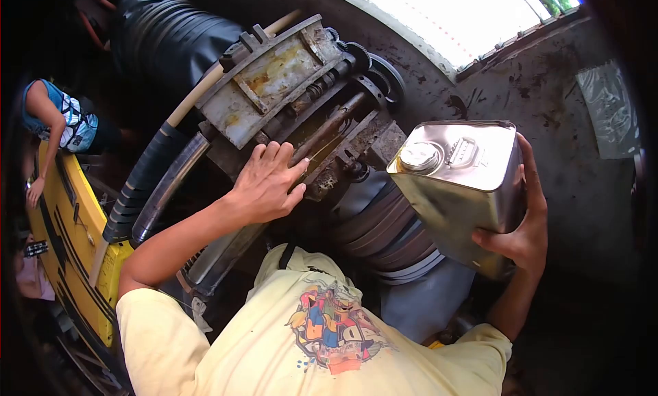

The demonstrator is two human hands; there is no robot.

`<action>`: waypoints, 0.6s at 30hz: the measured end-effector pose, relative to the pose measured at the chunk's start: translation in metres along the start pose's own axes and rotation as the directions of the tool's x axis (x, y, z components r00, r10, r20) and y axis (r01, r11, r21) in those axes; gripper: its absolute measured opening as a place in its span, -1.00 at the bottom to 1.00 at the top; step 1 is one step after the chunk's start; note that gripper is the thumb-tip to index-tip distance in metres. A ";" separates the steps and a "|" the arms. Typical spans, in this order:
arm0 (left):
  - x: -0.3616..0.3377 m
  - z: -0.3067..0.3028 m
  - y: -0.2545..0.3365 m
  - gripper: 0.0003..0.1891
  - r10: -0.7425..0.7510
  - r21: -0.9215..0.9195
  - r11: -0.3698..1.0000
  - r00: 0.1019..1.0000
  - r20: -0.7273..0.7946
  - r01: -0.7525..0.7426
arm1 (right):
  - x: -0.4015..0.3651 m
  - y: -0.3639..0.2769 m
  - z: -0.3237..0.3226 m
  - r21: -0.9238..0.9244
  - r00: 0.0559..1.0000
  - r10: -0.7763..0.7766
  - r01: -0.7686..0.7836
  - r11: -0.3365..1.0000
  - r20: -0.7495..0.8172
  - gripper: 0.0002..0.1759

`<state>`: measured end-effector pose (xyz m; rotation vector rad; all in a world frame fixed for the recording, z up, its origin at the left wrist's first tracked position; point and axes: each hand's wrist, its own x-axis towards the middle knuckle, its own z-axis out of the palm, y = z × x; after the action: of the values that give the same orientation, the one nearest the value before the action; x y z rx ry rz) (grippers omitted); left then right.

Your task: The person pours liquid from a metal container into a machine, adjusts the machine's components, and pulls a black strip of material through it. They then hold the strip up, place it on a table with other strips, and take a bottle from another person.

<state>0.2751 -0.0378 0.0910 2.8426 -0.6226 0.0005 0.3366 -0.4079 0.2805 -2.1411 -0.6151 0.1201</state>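
My right hand (521,225) grips a rectangular metal can (452,197) from its side and lower edge, holding it tilted. The can's round cap (419,156) and folded handle (465,153) are on the top face. My left hand (267,180) is over the near edge of a greasy metal machine (274,81), its fingers curled and the thumb close to the index finger. A thin yellowish strand (321,151) runs from by the index fingertip into the machine's open trough. What the left fingers grip, if anything, is hidden.
A pale pole (194,94) and a shiny metal tube (171,183) slant down on the left. Dark gear wheels (384,77) sit at the machine's far end. A person in blue (65,118) stands by a yellow panel (79,245). A stained wall (541,88) rises at the right.
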 end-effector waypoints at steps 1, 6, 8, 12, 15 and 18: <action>-0.004 -0.002 0.000 -0.51 -0.002 -0.012 1.000 1.000 0.016 0.002 | -0.004 0.000 0.000 0.004 1.000 0.003 -0.003 1.000 0.001 0.39; -0.025 -0.006 0.002 -0.47 0.041 -0.019 0.999 0.999 -0.002 -0.041 | -0.024 0.004 0.002 0.020 0.999 -0.013 0.013 1.000 -0.032 0.39; -0.026 -0.008 0.001 -0.46 0.037 -0.020 0.999 0.999 0.016 -0.037 | -0.030 0.004 0.002 0.004 0.999 -0.022 0.022 1.000 -0.032 0.39; -0.021 -0.006 0.002 -0.45 0.038 0.026 0.999 0.999 0.038 -0.039 | -0.040 0.006 0.003 0.008 0.999 -0.019 0.019 1.000 -0.045 0.38; -0.014 -0.006 0.004 -0.44 0.027 0.066 0.997 0.996 0.079 -0.032 | -0.047 0.007 0.003 -0.013 0.998 -0.007 0.006 1.000 -0.063 0.38; -0.006 -0.002 0.003 -0.45 0.039 0.094 0.994 0.995 0.095 -0.048 | -0.053 0.010 0.003 -0.026 0.996 0.001 -0.003 1.000 -0.086 0.38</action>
<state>0.2682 -0.0373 0.0927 2.9348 -0.7221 -0.0979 0.2938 -0.4354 0.2641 -2.1605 -0.5671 0.0209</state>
